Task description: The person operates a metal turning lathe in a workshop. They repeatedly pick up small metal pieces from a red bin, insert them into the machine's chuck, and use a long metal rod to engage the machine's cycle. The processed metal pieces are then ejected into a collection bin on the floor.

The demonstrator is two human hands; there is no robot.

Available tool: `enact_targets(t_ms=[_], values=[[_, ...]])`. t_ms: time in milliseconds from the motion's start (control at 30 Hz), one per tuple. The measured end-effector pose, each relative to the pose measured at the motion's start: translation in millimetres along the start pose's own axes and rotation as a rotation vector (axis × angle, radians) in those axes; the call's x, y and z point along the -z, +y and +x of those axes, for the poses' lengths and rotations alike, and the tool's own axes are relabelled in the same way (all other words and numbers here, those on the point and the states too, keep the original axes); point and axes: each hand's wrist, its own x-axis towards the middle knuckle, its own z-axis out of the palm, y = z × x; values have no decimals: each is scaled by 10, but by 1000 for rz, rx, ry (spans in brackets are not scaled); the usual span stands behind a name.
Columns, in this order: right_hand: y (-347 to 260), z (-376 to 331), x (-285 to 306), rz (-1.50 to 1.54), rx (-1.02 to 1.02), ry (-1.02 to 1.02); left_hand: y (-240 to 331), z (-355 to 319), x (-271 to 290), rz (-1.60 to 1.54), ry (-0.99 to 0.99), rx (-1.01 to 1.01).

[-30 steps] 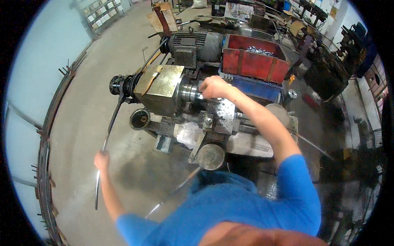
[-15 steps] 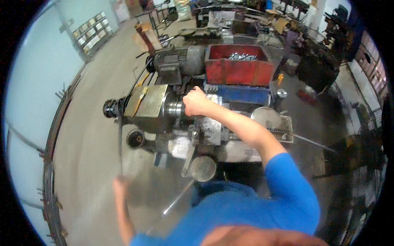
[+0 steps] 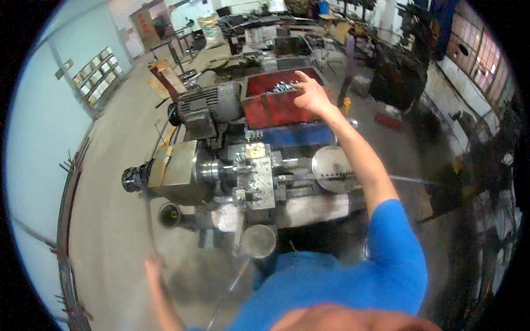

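Head view: the red bin [image 3: 274, 105] of small metal parts [image 3: 283, 86] stands behind the lathe [image 3: 243, 176], at its far side, with a blue tray [image 3: 298, 135] just in front of it; the right hand [image 3: 312, 94], which half a second ago rested on the lathe's chuck area and a second ago lay near the tool post, has travelled back and now hovers over the bin's right rim, fingers loosely spread and slightly curled, index extended toward the parts, nothing visibly held. The shift from spindle to bin suggests, as a judgement, that work has passed from the machine to the stock of parts. The left hand [image 3: 154, 267] is low beside the machine, near a thin rod [image 3: 150, 220] that runs from the spindle's left end toward the floor; motion blur hides whether its fingers close on the rod. An electric motor [image 3: 207, 107] sits left of the bin, a round handwheel [image 3: 330, 168] on the lathe's right
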Motion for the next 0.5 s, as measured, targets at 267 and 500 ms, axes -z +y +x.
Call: enact_targets(t_ms=[267,500], values=[[1103,-2463,971,220,-389,81,375,-281,-113,-329,-38,209],[1382,-5628,1300,-280,-952,-203,756,-288,-156,-142,-144,281]])
